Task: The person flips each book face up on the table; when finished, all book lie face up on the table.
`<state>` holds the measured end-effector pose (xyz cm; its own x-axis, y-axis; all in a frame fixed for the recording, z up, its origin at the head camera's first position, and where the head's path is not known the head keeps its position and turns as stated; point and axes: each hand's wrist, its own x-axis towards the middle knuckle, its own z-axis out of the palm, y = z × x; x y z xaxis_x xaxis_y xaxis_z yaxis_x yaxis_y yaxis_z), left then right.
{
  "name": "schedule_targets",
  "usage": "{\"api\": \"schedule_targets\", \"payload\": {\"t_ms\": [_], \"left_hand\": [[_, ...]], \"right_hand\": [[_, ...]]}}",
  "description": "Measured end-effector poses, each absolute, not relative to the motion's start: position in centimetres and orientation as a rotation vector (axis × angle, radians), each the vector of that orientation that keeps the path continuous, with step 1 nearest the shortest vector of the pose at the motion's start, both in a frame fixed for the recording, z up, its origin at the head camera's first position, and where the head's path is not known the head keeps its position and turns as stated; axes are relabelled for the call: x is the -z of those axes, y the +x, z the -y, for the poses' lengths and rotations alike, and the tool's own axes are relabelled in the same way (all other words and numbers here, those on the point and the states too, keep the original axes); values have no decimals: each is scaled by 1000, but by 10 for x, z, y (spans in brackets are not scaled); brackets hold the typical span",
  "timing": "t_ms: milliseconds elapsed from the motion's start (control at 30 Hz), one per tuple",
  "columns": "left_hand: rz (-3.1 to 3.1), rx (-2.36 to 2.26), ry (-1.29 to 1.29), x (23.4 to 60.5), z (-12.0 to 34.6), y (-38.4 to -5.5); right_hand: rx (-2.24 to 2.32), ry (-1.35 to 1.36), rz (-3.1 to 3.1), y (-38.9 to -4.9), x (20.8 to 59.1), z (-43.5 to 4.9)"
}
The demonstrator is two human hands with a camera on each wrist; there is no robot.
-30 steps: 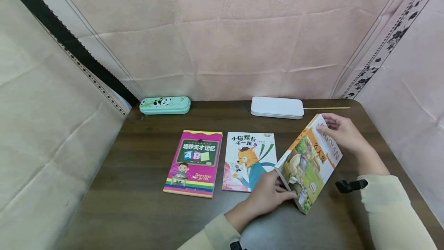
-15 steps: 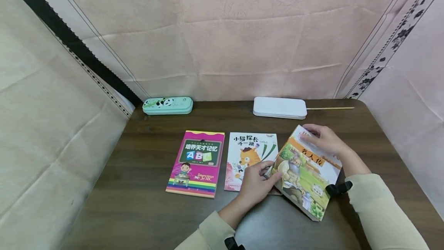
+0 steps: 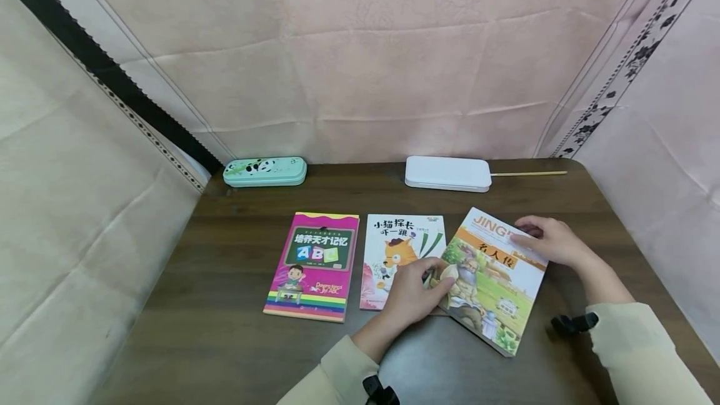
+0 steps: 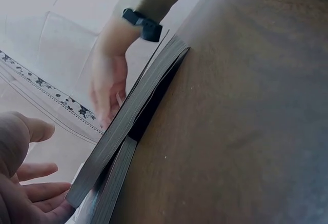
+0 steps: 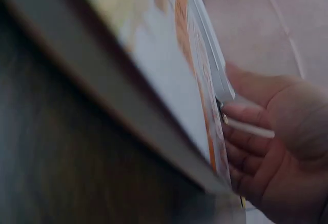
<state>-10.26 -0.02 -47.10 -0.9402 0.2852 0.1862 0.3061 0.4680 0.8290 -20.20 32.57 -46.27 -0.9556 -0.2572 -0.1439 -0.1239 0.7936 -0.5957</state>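
A thick paperback book [image 3: 492, 286] with a green, orange and white cover lies slanted at the right of the table. Its left part overlaps the white cat-picture book [image 3: 396, 252]; the left wrist view shows its page block [image 4: 130, 116] on top of another book. My left hand [image 3: 413, 292] is at the paperback's left edge, fingertips touching its corner, with the thumb apart from the pages in the left wrist view. My right hand [image 3: 554, 242] is by its upper right edge, thumb lying along the edge and other fingers partly hidden behind the book.
A pink ABC book [image 3: 315, 267] lies left of the cat-picture book. Along the back of the brown table [image 3: 225, 342] are a mint-green panda case [image 3: 265, 172], a white case [image 3: 448, 174] and a thin stick [image 3: 529, 174]. Cloth walls [image 3: 360, 67] enclose the table.
The paperback has come down from a steep tilt to a flatter position over the cat-picture book. My right hand has slid off its cover to the right edge. My left hand shifted slightly left.
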Motion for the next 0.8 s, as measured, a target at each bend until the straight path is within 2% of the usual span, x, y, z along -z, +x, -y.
{"api": "schedule_targets", "payload": {"t_ms": [267, 500, 800], "left_hand": [[2703, 1484, -527, 471, 0, -108], [2795, 1515, -603, 469, -1, -112], [2865, 1927, -546, 465, -12, -101]], "right_hand": [[694, -155, -2791, -182, 461, -350], [996, -76, -2535, -175, 461, -348], [934, -122, -2662, -185, 465, -348]]}}
